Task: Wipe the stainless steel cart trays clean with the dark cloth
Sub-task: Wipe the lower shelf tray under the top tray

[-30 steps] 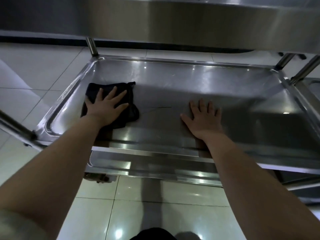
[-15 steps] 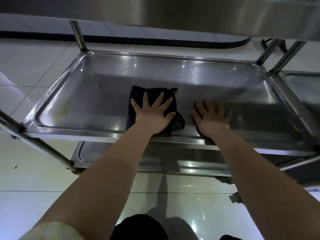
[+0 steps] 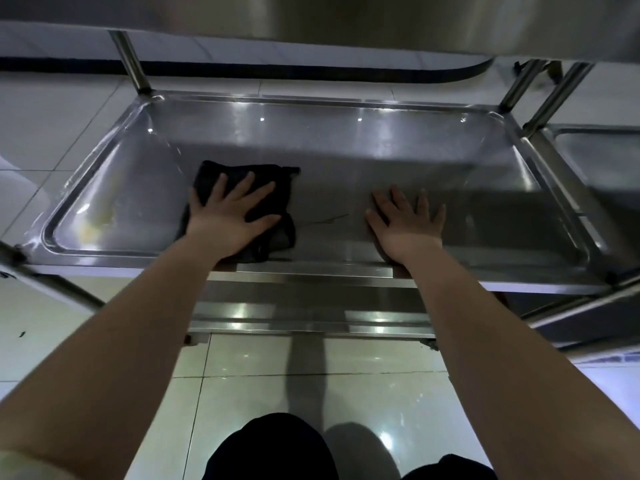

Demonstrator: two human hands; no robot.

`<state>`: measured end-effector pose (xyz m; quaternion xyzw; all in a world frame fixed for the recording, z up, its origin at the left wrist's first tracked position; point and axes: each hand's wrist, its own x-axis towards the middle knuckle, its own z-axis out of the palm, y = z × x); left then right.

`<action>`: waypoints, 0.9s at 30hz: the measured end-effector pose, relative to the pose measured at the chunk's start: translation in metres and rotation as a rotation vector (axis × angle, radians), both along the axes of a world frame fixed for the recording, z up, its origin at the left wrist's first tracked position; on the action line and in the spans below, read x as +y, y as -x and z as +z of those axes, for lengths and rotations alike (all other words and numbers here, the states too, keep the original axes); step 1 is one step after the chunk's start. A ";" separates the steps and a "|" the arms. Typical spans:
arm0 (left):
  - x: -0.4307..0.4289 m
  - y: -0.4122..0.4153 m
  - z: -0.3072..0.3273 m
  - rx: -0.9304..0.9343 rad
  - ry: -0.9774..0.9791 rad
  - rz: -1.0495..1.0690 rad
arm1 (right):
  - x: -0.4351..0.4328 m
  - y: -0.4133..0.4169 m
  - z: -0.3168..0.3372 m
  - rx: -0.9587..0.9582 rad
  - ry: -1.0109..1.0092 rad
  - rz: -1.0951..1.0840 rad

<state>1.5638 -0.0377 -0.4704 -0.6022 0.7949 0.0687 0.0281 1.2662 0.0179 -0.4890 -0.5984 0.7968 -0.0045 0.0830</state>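
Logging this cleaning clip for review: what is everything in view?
middle tray: one, stainless steel, centre
dark cloth: one, black, on the middle tray, left of its middle
yellowish smear: one, pale yellow, tray's left end
thin dark line: one, tray floor between the hands
upper tray: one, steel, overhead
lower tray: one, steel, edge showing beneath
neighbouring tray: one, steel, far right
floor tiles: many, white, all round
left hand: one, pressed flat on the dark cloth
right hand: one, flat on bare steel right of the cloth
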 end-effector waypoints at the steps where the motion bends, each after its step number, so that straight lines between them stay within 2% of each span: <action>1: -0.003 -0.009 -0.001 -0.017 -0.005 0.017 | 0.000 -0.002 0.000 0.007 -0.010 -0.001; 5: 0.001 0.020 -0.006 -0.024 -0.002 0.026 | 0.001 -0.010 0.001 0.028 -0.038 -0.008; 9: 0.025 0.089 -0.007 0.027 -0.010 -0.111 | 0.003 -0.009 0.002 0.014 -0.032 -0.017; 12: 0.036 0.106 -0.008 0.046 -0.036 -0.165 | 0.004 -0.007 0.003 -0.006 -0.025 -0.018; 16: 0.020 0.059 -0.003 0.062 -0.039 -0.201 | 0.004 -0.003 0.007 -0.005 -0.036 -0.003; 21: -0.001 -0.011 -0.001 0.034 -0.027 -0.084 | -0.007 -0.022 0.016 -0.027 -0.066 -0.086; 25: -0.003 -0.015 -0.003 0.065 -0.004 -0.093 | -0.032 -0.092 0.022 -0.055 0.025 0.132; 27: -0.002 -0.016 -0.004 0.082 0.001 -0.103 | -0.035 -0.113 0.014 -0.072 0.021 0.142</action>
